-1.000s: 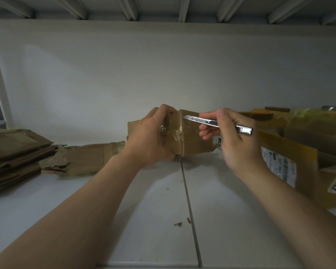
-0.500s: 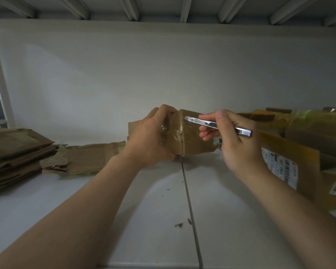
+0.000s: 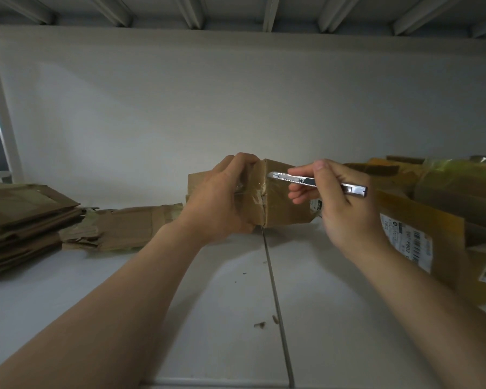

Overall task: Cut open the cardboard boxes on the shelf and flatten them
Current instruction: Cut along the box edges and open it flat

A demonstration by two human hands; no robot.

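Note:
A small brown cardboard box [image 3: 281,203] sealed with clear tape stands on the white shelf [image 3: 208,290] at the centre. My left hand [image 3: 219,203] grips its left side, fingers curled over the top edge. My right hand [image 3: 345,209] holds a silver utility knife [image 3: 317,183] like a pen. The knife's tip sits at the box's upper taped corner, pointing left.
Flattened cardboard is stacked at the left [image 3: 20,220], with another flattened piece [image 3: 129,226] beside it. Several unopened boxes with white labels [image 3: 421,231] crowd the right side. A seam [image 3: 275,304] runs down the shelf. Small scraps [image 3: 260,324] lie near it.
The knife tip has crept slightly left and down along the box's taped corner. My left hand and the box have stayed in place.

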